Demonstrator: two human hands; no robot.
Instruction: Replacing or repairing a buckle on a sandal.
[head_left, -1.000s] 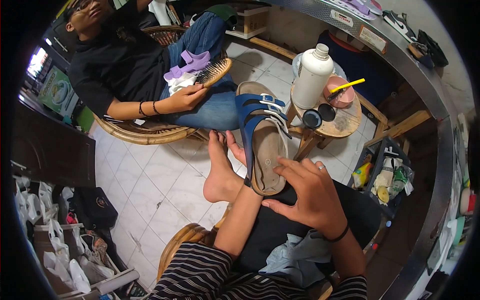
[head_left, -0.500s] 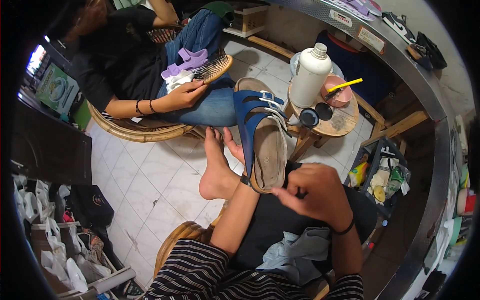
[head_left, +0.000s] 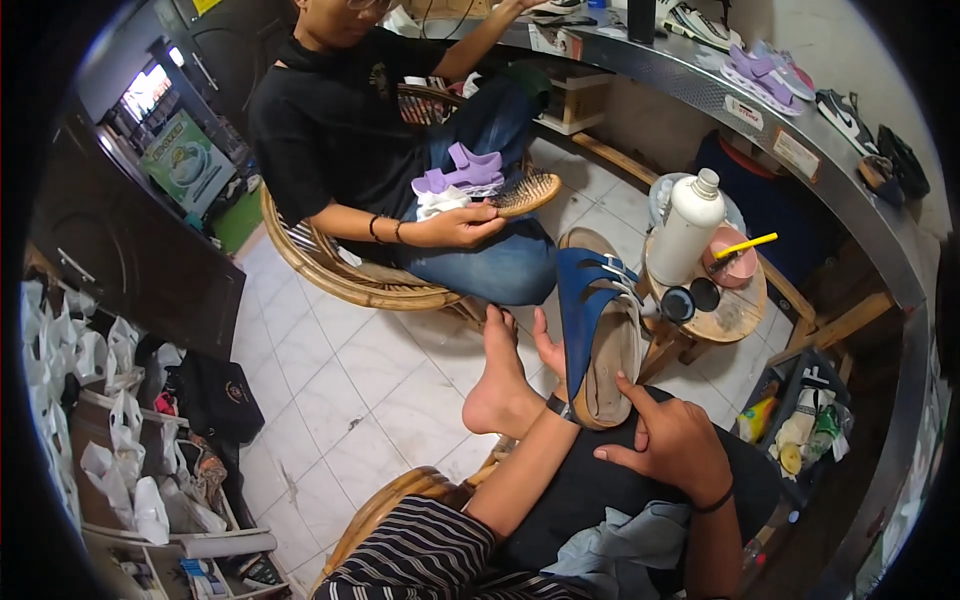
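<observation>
1. A blue-strapped sandal (head_left: 606,372) is raised above the wearer's lap, its tan footbed facing up and its heel end nearest the wearer.
2. The left hand (head_left: 549,348) holds it from beneath; much of this hand is hidden, so how far its fingers curl cannot be told.
3. The right hand (head_left: 680,445) grips nothing visible: index finger extended, touching the footbed near the heel, thumb spread apart, other fingers loosely bent.
4. A grey-blue cloth (head_left: 620,550) lies on the lap.
5. Across from the wearer, a seated person (head_left: 340,150) holds a wooden bristle brush (head_left: 530,195).
6. A white bottle (head_left: 688,232) stands on a wooden stool (head_left: 735,318).
</observation>
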